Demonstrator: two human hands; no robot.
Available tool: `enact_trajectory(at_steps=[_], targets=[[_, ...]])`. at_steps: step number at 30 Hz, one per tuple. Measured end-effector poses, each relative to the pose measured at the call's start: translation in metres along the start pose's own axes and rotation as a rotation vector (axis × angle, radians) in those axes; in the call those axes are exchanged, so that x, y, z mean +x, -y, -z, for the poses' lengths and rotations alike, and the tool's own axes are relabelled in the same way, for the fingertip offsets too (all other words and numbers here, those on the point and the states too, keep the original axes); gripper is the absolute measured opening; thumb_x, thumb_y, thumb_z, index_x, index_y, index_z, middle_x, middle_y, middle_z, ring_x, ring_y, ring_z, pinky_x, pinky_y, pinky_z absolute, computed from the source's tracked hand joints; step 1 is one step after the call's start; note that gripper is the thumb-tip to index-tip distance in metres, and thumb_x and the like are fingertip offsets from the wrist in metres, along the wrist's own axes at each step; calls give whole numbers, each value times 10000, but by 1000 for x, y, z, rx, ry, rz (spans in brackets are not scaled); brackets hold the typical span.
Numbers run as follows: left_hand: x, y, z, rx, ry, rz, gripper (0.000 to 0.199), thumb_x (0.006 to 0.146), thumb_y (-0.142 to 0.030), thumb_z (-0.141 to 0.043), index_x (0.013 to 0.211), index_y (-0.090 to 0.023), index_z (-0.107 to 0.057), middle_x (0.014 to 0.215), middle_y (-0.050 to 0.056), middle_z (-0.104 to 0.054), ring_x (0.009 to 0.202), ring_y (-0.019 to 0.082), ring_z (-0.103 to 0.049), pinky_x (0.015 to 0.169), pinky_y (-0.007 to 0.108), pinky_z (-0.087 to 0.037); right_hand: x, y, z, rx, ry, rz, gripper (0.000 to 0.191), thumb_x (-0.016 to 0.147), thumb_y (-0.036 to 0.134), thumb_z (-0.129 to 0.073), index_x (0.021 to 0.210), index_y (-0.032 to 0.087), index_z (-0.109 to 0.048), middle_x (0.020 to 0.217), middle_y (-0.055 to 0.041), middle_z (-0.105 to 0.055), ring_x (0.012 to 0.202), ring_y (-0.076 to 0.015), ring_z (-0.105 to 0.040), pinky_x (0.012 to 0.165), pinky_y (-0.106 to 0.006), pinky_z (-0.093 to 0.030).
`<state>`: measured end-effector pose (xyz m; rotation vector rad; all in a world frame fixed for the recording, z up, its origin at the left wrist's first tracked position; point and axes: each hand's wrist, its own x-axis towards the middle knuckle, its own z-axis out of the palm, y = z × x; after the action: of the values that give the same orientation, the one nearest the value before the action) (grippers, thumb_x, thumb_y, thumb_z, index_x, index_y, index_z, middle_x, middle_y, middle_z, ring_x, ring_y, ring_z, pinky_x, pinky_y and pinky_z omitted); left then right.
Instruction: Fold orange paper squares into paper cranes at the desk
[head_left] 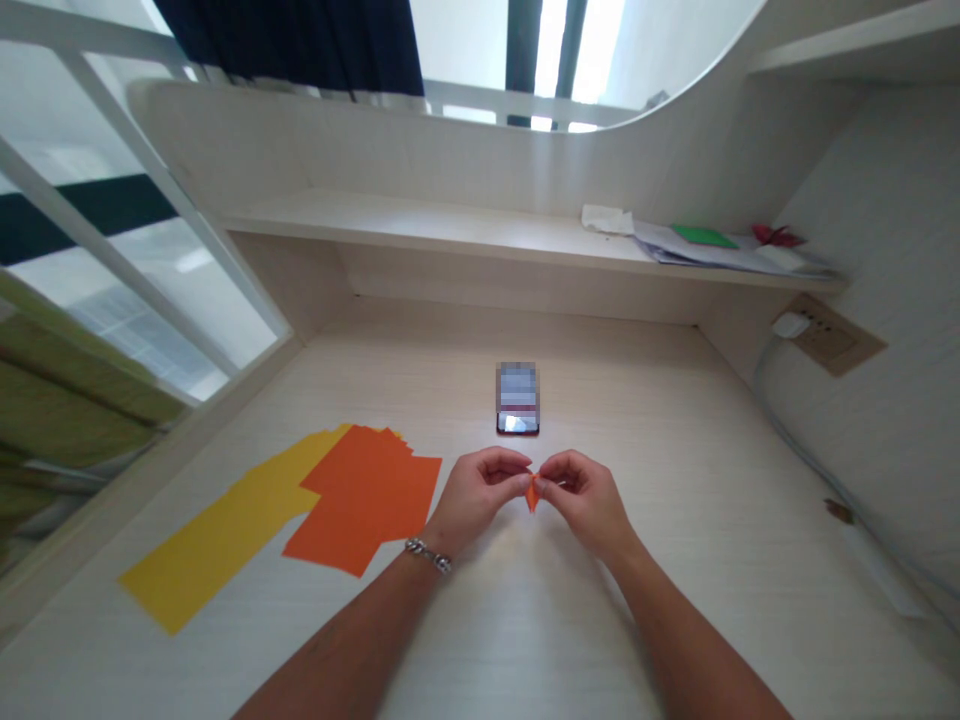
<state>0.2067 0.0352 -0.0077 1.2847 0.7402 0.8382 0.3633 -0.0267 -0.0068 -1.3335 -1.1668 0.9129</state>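
- Head view: my left hand (pixel 480 495) and right hand (pixel 589 498) each have a closed grip, thumb and finger pinching the folded orange paper (pixel 532 494) between them.
- The fingertips cover its sides, so I can't read its full shape; only a small pointed part shows below the grip.
- Both forearms run out of frame at the bottom.
- Just beyond the grip, the phone (pixel 517 398) lies on the tabletop (pixel 480 640), its screen mostly blurred into blocks.
- Left of the grip, the orange sheets (pixel 367 490) overlap and partly hide the yellow sheets (pixel 217 540); I can't count either.
- Far beyond, to the right, the shelf (pixel 450 222) holds papers (pixel 705 252), a green piece (pixel 703 236) and a red object (pixel 778 236) too small to identify.
- Well right, the cable (pixel 799 445) leaves the frame.
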Motion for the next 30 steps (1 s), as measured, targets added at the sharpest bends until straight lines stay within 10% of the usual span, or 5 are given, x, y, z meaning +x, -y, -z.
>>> enact_trajectory(at_steps=[30], targets=[[0,5,-4,34,-108,-73,263,655,-229,-750,877,-135,-644,819,76,-705,784,195,-676,738,320,-554,0,-2,-6,64,-65,22,181,686,325,-724,749,185,-627,709,-24,-650,647,-167,-602,616,-286,-495]])
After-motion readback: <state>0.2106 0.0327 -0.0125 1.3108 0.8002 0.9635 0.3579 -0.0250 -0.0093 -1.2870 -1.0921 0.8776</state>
